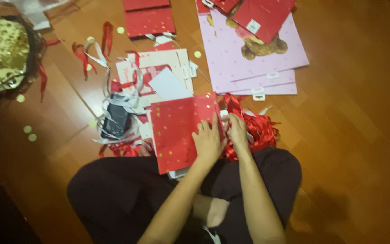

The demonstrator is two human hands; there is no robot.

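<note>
red bag (177, 131) edge, left hand (207, 142) flat

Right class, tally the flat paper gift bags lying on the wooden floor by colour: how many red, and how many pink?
Red flat paper gift bags: 4; a fifth may be hidden at the top edge
Pink flat paper gift bags with a bear print: 3
Total: 7

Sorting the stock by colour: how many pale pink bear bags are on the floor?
3 at least, in one fanned stack of pink bags at upper right, flat on the wooden floor. Red bags overlap the stack's top, so more may be hidden.
</note>
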